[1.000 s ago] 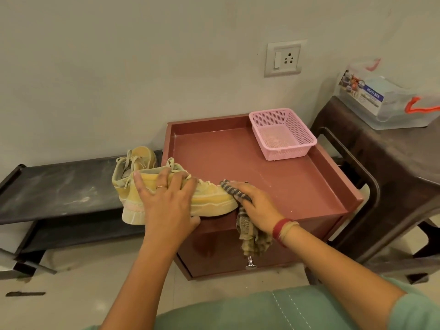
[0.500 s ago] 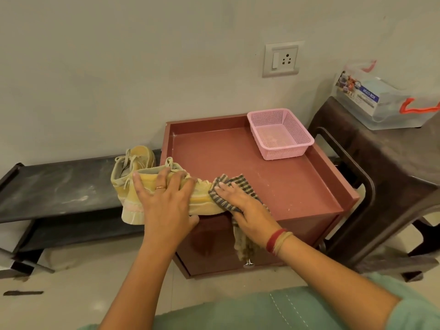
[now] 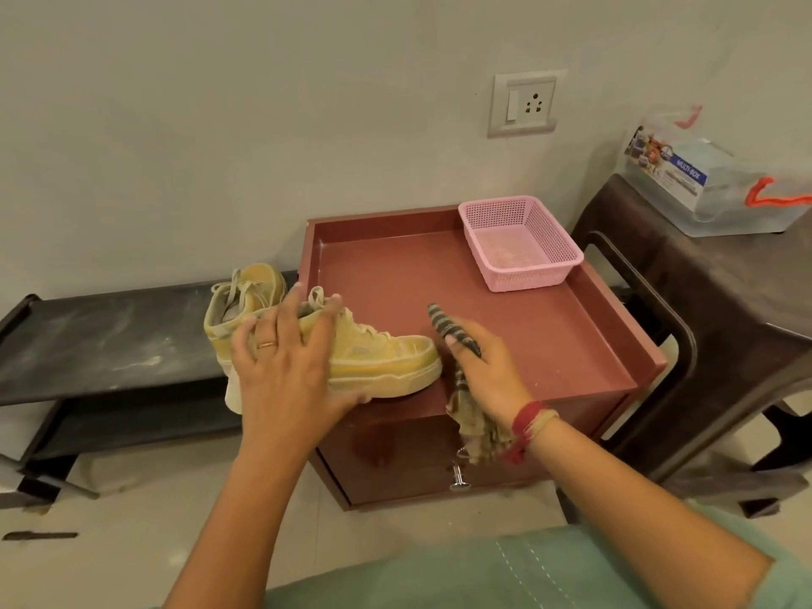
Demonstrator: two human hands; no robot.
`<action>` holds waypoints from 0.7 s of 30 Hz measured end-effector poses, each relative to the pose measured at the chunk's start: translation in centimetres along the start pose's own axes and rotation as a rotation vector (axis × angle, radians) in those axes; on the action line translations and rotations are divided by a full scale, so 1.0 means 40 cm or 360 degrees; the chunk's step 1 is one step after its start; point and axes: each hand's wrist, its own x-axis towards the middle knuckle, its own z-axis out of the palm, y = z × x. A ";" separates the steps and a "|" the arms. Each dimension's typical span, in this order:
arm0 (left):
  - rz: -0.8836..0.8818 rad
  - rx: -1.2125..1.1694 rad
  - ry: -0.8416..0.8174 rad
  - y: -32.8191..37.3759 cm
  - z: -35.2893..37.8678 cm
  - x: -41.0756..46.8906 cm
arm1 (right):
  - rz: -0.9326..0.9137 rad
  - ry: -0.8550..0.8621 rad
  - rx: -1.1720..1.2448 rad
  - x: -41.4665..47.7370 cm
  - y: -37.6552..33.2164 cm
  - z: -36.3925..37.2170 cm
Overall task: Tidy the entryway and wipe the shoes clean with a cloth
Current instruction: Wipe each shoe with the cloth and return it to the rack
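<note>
While the shoe gets wiped: both hands are busy
Left hand (image 3: pixel 285 371): fingers spread, lying on the dusty yellow lace-up shoe (image 3: pixel 386 358)
Shoe: on the red-brown cabinet's (image 3: pixel 549 340) front left edge
Right hand (image 3: pixel 487 367): fingers wrapped round the striped cloth (image 3: pixel 472 428), just beside the toe

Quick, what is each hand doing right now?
Left hand: open, fingers spread, resting on the yellow shoe.
Right hand: closed on the striped cloth, just off the shoe's toe.
</note>
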 end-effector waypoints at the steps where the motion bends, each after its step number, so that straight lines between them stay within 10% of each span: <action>1: -0.0004 0.0014 -0.0007 -0.004 -0.002 0.000 | -0.0039 -0.0123 -0.0081 -0.016 0.000 0.012; 21: -0.0054 -0.0009 0.0155 0.016 0.016 -0.026 | 0.0031 -0.0279 -0.0488 0.057 0.011 0.021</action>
